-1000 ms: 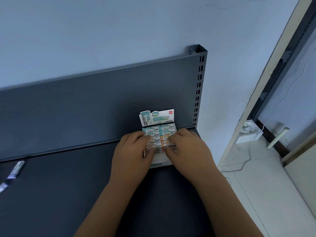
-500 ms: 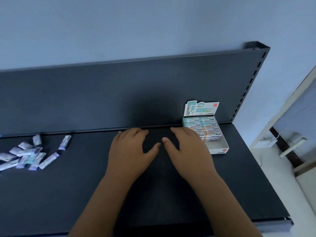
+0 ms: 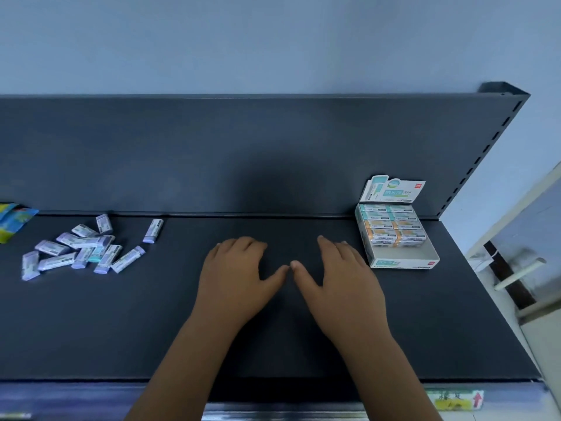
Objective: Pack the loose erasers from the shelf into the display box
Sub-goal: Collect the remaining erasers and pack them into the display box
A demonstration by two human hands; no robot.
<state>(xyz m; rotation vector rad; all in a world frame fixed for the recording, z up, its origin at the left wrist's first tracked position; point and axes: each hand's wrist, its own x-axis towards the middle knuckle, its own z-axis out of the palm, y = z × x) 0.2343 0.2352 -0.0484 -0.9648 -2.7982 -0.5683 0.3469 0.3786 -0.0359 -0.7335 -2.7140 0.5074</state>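
Both hands are held palm down over the middle of the dark shelf (image 3: 303, 335), and nothing is gripped. The left hand (image 3: 239, 268) is spread with its fingers (image 3: 243, 246) relaxed and wide. The right hand (image 3: 337, 275) is spread the same way, and the two thumb tips are almost touching. Whether the palms rest on the shelf cannot be told.

The display box (image 3: 400, 263) is set at the shelf's right rear corner, just beside the right hand. Its header card (image 3: 393, 191) is raised against the back panel (image 3: 273, 153). A small red logo is seen on the card's upper right corner and another on the box's front wall; the printing is too small to be read. The packed erasers (image 3: 391, 229) are laid in two columns in the rear part of the box, teal sleeves behind, orange sleeves in front, with barcodes showing. The front part of the box is unfilled.

The loose erasers (image 3: 82, 250), mostly lilac-sleeved, are heaped near the left rear of the shelf. A single eraser (image 3: 152, 230) is lying just right of the heap. A yellow-and-blue packet (image 3: 12, 220) is cut off at the left edge. A label with a red arrow (image 3: 455, 401) is fixed under the front edge, its writing blurred.
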